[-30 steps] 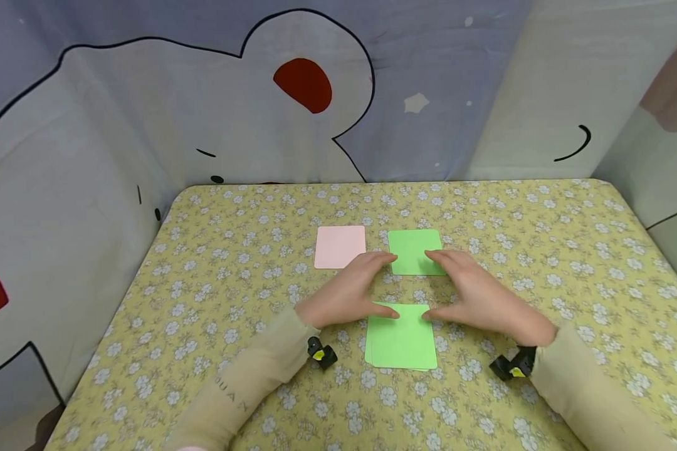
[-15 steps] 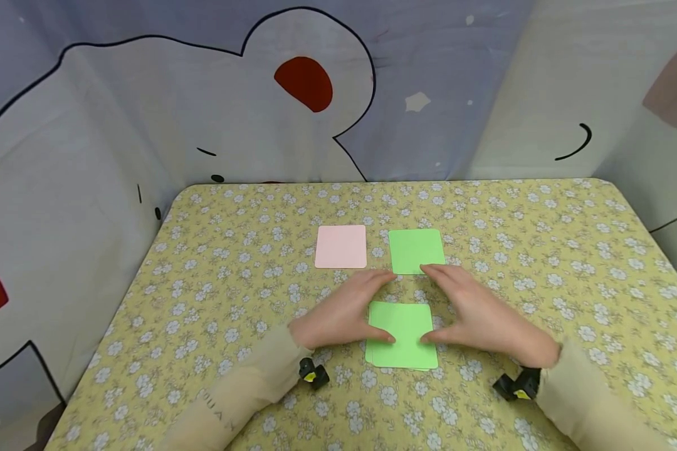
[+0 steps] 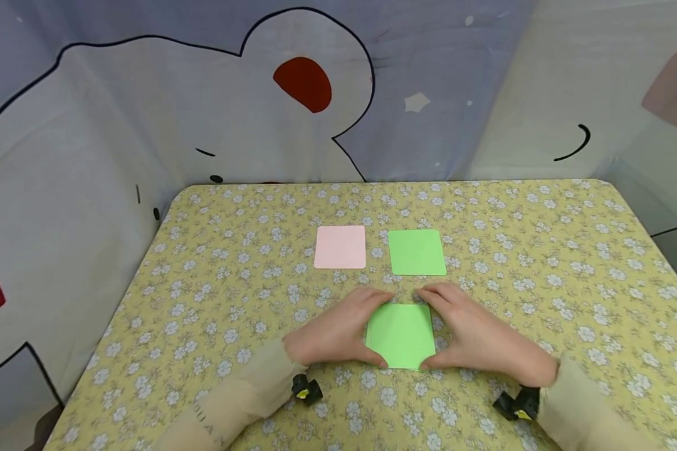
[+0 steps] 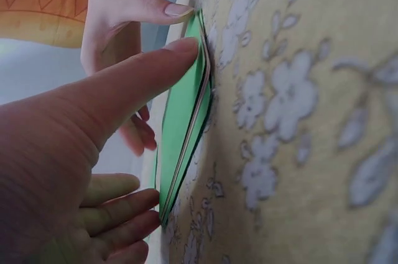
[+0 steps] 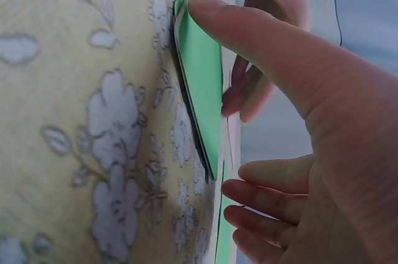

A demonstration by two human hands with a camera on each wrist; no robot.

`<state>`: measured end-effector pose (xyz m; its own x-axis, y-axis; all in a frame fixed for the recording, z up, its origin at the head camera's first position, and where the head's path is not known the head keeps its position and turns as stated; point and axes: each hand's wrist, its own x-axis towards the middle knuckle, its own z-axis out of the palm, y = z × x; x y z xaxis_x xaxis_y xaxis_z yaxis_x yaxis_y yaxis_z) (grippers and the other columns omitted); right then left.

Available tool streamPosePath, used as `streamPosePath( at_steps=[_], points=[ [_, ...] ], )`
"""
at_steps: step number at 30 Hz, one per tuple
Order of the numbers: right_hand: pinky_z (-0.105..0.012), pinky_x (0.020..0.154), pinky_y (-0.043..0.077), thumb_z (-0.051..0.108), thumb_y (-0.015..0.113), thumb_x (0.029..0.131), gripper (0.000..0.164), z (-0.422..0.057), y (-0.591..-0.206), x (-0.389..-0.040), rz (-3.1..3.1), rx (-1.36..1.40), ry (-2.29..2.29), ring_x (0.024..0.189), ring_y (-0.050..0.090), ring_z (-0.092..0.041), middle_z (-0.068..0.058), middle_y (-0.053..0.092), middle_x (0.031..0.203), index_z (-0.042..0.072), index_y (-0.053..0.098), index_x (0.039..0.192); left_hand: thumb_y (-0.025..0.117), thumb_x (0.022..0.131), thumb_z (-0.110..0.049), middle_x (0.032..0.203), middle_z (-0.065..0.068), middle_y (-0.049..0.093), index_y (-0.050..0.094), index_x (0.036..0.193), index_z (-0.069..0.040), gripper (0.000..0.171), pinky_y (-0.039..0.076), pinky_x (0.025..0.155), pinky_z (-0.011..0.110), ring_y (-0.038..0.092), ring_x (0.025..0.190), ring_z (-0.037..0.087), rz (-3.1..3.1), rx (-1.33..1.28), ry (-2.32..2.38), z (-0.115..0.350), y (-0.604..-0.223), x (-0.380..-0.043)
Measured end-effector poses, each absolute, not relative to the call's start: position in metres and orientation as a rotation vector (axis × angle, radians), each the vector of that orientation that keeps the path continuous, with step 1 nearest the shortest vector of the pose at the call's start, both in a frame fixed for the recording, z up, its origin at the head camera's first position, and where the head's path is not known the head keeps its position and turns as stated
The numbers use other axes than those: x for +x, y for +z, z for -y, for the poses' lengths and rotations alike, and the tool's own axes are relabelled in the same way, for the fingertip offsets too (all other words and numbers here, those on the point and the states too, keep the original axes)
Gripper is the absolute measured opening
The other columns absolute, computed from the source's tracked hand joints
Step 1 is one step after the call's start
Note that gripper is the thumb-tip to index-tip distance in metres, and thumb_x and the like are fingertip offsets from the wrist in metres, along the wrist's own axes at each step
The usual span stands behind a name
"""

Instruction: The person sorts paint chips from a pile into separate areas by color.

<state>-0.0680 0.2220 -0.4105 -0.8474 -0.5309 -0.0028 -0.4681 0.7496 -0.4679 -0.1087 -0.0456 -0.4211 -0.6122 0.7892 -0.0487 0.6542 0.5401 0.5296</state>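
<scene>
A small stack of square green cards (image 3: 400, 335) lies on the table near the front, its layered edges showing in the left wrist view. My left hand (image 3: 346, 329) spans its left side, thumb at the near corner, fingers by the far edge. Mirroring it, my right hand (image 3: 474, 332) holds the right side; in the right wrist view the thumb (image 5: 208, 4) rests at the near corner of the green cards (image 5: 202, 84). Both hands grip the stack between thumb and fingers. Further back lie a pink card (image 3: 340, 247) and another green card (image 3: 417, 252), side by side.
A yellow flowered cloth (image 3: 231, 363) covers the table. Behind it and along both sides hang printed curtains (image 3: 429, 75), close to the table's far edge.
Both hands have drawn back towards me from over the rear green card. Their thumbs have slid to the near corners of the front stack, whose edges now look more even.
</scene>
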Motion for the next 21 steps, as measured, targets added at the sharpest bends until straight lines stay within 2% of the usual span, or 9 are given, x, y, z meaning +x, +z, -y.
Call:
streamPosePath(
  at_steps=[6, 14, 21],
  points=[
    [-0.040, 0.096, 0.053, 0.055, 0.096, 0.059, 0.113, -0.2225, -0.4145, -0.0657, -2.811, -0.812, -0.716, 0.119, 0.049, -0.019, -0.004, 0.050, 0.134, 0.000, 0.050, 0.147, 0.093, 0.068, -0.053, 0.152, 0.005, 0.043, 0.035, 0.158, -0.006, 0.117, 0.037, 0.113, 0.031, 0.039, 0.137, 0.019, -2.490, 1.197, 0.645, 0.0484, -0.4212, -0.1050],
    [-0.039, 0.090, 0.053, 0.053, 0.096, 0.060, 0.108, -0.2220, -0.4161, -0.0653, -2.809, -0.820, -0.716, 0.112, 0.047, -0.016, -0.002, 0.049, 0.128, 0.000, 0.055, 0.143, 0.094, 0.067, -0.050, 0.152, 0.006, 0.042, 0.037, 0.156, -0.004, 0.116, 0.037, 0.113, 0.031, 0.039, 0.137, 0.019, -2.493, 1.195, 0.641, 0.0480, -0.4204, -0.1038],
    [-0.041, 0.094, 0.053, 0.054, 0.097, 0.059, 0.104, -0.2217, -0.4166, -0.0656, -2.831, -0.849, -0.726, 0.116, 0.047, -0.017, -0.001, 0.050, 0.129, 0.002, 0.057, 0.140, 0.094, 0.068, -0.050, 0.151, 0.006, 0.043, 0.037, 0.156, -0.003, 0.115, 0.037, 0.113, 0.030, 0.040, 0.137, 0.019, -2.505, 1.212, 0.647, 0.0485, -0.4204, -0.1033]
  ],
)
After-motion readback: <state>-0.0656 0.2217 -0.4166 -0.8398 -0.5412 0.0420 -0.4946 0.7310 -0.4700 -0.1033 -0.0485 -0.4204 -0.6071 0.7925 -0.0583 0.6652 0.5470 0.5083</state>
